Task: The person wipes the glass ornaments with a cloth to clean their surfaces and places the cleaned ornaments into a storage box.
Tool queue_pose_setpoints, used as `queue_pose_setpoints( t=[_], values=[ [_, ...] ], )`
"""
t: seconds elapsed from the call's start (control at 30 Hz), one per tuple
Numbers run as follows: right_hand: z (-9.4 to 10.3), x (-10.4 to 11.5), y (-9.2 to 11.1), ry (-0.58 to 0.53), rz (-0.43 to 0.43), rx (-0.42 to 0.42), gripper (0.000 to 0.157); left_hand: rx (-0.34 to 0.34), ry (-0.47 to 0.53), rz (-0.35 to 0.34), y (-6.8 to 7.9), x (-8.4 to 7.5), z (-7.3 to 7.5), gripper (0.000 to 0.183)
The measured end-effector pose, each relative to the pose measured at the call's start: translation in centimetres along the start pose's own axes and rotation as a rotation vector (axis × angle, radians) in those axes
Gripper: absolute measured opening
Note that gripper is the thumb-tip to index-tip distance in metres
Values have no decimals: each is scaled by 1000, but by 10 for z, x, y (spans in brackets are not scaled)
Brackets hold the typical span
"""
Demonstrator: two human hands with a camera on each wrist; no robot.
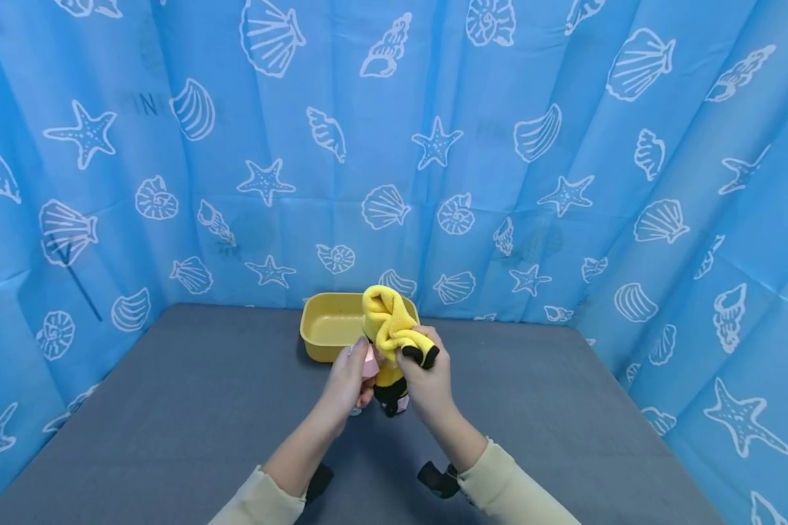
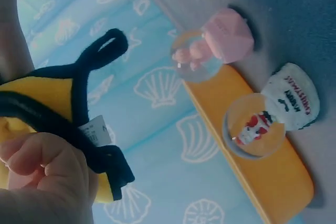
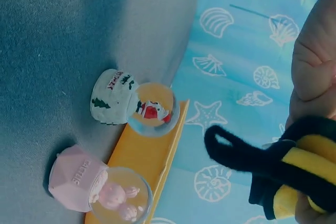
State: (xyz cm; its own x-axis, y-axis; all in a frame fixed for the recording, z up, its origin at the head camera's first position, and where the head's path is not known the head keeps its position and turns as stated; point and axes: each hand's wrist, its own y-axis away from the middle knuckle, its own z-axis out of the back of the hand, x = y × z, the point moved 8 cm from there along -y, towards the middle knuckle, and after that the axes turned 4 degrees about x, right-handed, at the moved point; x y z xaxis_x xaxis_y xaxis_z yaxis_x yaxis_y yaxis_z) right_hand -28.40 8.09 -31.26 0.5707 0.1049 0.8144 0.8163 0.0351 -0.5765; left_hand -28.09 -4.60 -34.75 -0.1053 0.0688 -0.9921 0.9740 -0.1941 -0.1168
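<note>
Both hands are raised above the table in front of the yellow basin (image 1: 331,332). My right hand (image 1: 430,379) grips a bunched yellow cloth (image 1: 390,321) with black edging, a white tag and a black hanging loop (image 3: 231,148). In my left hand (image 1: 344,379), a small pink faceted thing (image 1: 370,363) is held under the thumb against the cloth; most of it is hidden. Past the hands stand two snow globes: a white-based Christmas snow globe (image 2: 291,98) with a red-and-white figure, and a pink-based snow globe (image 3: 79,177) with pink shapes inside.
A grey cloth-covered table (image 1: 223,423) lies below the hands. Behind it hangs a blue curtain (image 1: 394,146) printed with white shells and starfish. In the wrist views, the basin's yellow wall (image 2: 273,177) is right behind both globes.
</note>
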Motion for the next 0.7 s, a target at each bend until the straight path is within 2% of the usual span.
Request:
queue_pose_setpoints(
  t=[0.1, 0.27, 0.4, 0.5, 0.63, 0.7],
  values=[
    [2, -10, -2, -97, -125, -36, 23, -11, -16, -18, 0, 1, 1, 41],
    [9, -20, -1, -186, -324, -104, 25, -52, -84, -63, 5, -1, 6, 36],
    [12, -18, -1, -270, -398, -110, 32, -79, -129, -115, 7, -6, 10, 42],
    [7, -11, -3, -279, -376, -21, 39, -88, -149, -140, 6, -9, 12, 46],
    [-9, -7, -1, -199, -324, 164, 53, -75, -170, -191, 6, -12, 9, 46],
    [-14, -9, 0, -168, -310, 215, 53, -60, -167, -217, 6, -11, 5, 46]
  ],
)
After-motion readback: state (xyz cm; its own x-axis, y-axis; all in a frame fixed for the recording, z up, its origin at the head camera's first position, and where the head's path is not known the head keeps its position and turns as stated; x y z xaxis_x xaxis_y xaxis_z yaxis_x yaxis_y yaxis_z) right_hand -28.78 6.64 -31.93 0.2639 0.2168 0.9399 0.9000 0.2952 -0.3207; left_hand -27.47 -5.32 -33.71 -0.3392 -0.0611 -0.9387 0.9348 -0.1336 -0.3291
